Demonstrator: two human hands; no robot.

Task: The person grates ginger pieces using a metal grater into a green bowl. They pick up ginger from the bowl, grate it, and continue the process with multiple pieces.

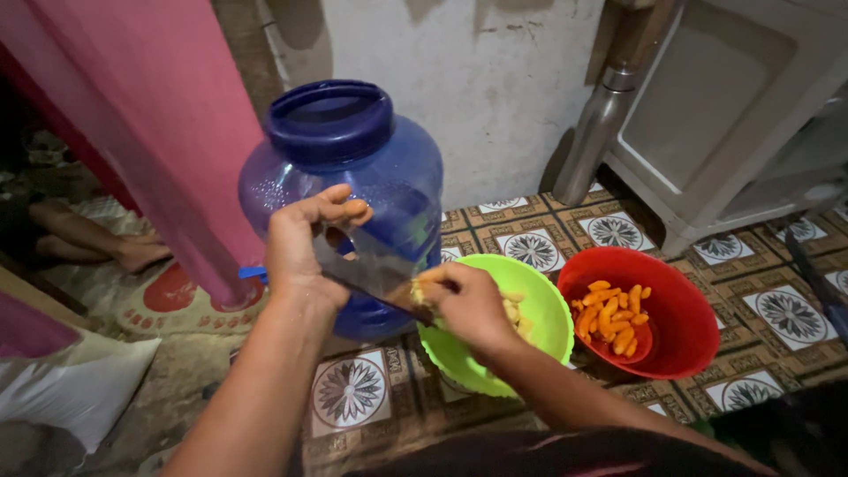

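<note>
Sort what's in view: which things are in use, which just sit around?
In use: left hand, knife, right hand, yellow piece, green bowl, red bowl.
Sitting around: blue jug, steel flask, pink curtain.

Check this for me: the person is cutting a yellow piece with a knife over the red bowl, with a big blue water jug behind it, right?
Not quite. In the head view the knife and yellow piece are over the green bowl, not the red bowl, which sits beside it holding orange pieces. The blue water jug does stand behind.
</note>
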